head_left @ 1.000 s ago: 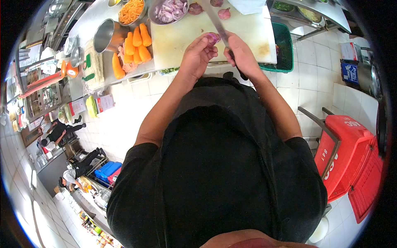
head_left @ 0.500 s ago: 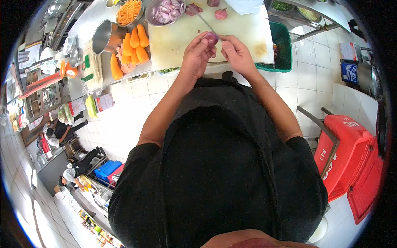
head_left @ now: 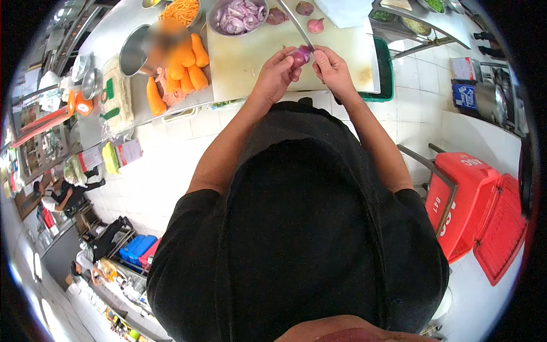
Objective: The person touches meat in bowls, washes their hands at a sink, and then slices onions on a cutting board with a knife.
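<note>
My left hand [head_left: 276, 75] is closed around a purple-red onion [head_left: 300, 56], held above the front part of the white cutting board [head_left: 233, 65]. In my right hand [head_left: 333, 71] is a knife [head_left: 297, 24], gripped low near the blade's base. Its blade points up and to the left, and its lower part is against or right beside the onion. Farther back on the board lie a few more onions, one of them a small pink one [head_left: 315, 25]. A metal bowl [head_left: 215, 25] of sliced onion [head_left: 240, 16] stands at the board's back left.
Left of the board are peeled carrots [head_left: 196, 78], a steel pot [head_left: 132, 51] and a bowl of shredded carrot [head_left: 181, 11]. A green bin [head_left: 386, 74] sits right of the board, a red wheeled bin [head_left: 456, 199] farther right. Two people work at the far left.
The view has shifted slightly, so the board and bowls sit a little farther right. The knife blade has turned steeper, and the onion has been turned in my left hand.
</note>
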`<state>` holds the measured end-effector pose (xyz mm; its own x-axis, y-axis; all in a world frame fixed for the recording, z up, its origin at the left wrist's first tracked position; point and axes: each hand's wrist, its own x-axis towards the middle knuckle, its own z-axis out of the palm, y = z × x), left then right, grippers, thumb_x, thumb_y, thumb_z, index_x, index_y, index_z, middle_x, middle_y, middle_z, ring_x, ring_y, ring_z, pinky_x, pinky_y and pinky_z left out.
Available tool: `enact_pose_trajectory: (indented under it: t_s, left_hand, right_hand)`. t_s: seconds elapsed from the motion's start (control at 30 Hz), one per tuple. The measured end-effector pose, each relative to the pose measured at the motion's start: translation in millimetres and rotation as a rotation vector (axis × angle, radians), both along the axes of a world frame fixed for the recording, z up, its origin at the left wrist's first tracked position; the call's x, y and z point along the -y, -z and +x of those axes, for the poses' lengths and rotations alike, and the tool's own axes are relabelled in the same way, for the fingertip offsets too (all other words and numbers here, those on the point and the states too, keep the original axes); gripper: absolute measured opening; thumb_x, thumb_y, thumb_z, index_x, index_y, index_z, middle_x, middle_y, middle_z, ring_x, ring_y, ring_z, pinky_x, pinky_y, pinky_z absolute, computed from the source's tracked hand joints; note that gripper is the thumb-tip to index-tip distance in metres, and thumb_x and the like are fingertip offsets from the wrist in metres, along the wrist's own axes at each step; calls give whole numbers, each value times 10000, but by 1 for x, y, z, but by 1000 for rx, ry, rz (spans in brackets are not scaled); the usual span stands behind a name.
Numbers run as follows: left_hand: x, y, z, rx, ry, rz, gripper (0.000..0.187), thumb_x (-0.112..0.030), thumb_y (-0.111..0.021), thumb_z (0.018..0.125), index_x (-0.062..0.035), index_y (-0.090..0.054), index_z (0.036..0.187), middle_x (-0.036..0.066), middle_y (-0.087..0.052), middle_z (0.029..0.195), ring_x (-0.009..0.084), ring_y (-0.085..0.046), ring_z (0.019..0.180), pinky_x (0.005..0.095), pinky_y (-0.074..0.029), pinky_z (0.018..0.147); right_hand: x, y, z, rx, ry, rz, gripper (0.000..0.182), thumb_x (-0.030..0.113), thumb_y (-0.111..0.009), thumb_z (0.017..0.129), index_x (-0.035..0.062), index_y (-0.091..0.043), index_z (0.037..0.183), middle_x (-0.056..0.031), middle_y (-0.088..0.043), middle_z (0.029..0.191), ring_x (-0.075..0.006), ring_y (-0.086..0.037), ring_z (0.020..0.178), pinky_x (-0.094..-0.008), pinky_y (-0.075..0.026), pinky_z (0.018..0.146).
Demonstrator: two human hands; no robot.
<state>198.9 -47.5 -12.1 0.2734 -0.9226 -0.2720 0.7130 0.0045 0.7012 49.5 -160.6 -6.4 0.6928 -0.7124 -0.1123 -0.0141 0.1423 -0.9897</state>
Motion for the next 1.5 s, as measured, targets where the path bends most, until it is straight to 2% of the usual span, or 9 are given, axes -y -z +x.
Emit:
enact_pose_trajectory:
  t_s: [0.17,0.37,0.53,0.63,0.8,0.9,1.17,1.33,1.5]
  left_hand:
    - [-5,12,23,-88,110,-24,474,-199,-609,1003,-9,-477,1417,69,-643,1083,164,-574,816,299,-441,699]
    - [-14,17,47,-129,177,-89,545,-184,-627,973,-10,-440,1455,78,-637,1091,183,-573,841,308,-448,715]
    - [-17,28,57,17,248,-54,575,-197,-636,972,-17,-410,1468,95,-620,1119,190,-579,857,329,-445,721]
    - [-23,23,58,29,107,5,555,-92,-683,937,-2,-440,1428,107,-642,1084,186,-585,819,333,-473,706]
    - [-24,14,68,-4,44,25,427,-82,-710,931,-18,-542,1318,69,-622,1012,175,-597,802,326,-511,712]
    - [-22,13,70,15,73,-2,425,-95,-700,938,-17,-543,1324,64,-622,1013,171,-601,807,325,-512,718]
    - [-28,24,70,-153,48,-42,472,-125,-674,963,-18,-526,1399,81,-646,1155,193,-648,909,333,-548,797]
    - [-29,36,64,-136,118,-67,499,-188,-646,1003,-30,-477,1445,89,-638,1263,168,-633,983,325,-549,856]
    - [-24,37,56,-103,117,7,484,-191,-629,1015,-15,-474,1439,88,-639,1235,166,-632,973,324,-550,844]
  right_hand:
    - [-10,1,9,-68,55,-3,375,381,-550,1075,64,-643,1253,15,-553,729,-58,-457,566,-229,-365,505]
    - [-21,-32,3,17,-68,559,586,616,-479,1030,55,-619,1124,-7,-541,679,-90,-447,490,-261,-356,447]
    - [-27,-38,19,-160,-179,505,537,608,-435,1048,87,-565,1050,-16,-537,690,-96,-446,496,-252,-358,455]
    - [-37,-45,35,-180,-153,300,492,573,-438,1063,98,-564,1044,-9,-539,711,-79,-454,533,-234,-363,473]
    - [-38,-49,46,-182,-157,183,410,474,-501,1075,88,-586,1182,4,-574,753,-61,-470,576,-219,-372,504]
    - [-22,-31,45,-214,-70,158,377,459,-514,1075,112,-629,1169,13,-547,733,-66,-464,564,-231,-354,489]
    - [-19,-58,34,-175,-144,266,439,501,-482,1076,88,-621,1129,3,-554,727,-66,-455,557,-227,-351,496]
    - [-25,-66,33,-238,-112,103,438,507,-481,1074,94,-610,1147,-2,-550,722,-71,-457,555,-234,-355,486]
    - [-9,-44,23,-279,-38,352,490,561,-466,1060,94,-589,1141,-13,-538,685,-91,-454,519,-246,-366,471]
